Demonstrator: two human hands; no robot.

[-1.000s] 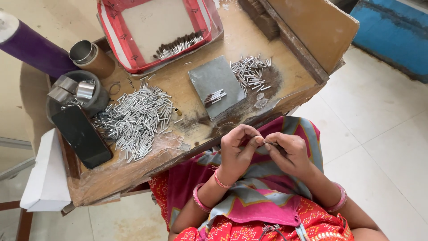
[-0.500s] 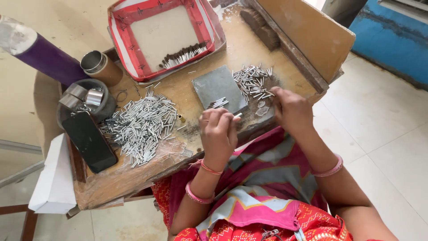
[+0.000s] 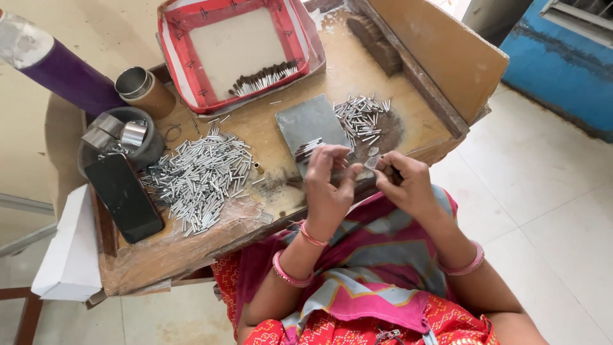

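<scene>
Head view: both hands work at the near edge of the wooden table [image 3: 357,70], just in front of the grey metal plate [image 3: 311,124]. The right hand [image 3: 408,185] is closed in a pinch on a small silver tube [image 3: 372,163]; the left hand [image 3: 327,185] has its fingers loosely curled beside it (whether it grips anything cannot be determined). Risk: the tube is held over the table edge, so a loosened pinch would likely drop it into the lap or onto the floor. A sleeve or wrist sweeping sideways could scatter the large pile of tubes [image 3: 201,176] or the smaller pile [image 3: 364,118]. Containers: the red-rimmed tray [image 3: 175,54] holds a row of dark sticks [image 3: 265,80]; the round dark bowl [image 3: 150,147] holds metal rings [image 3: 134,133].
</scene>
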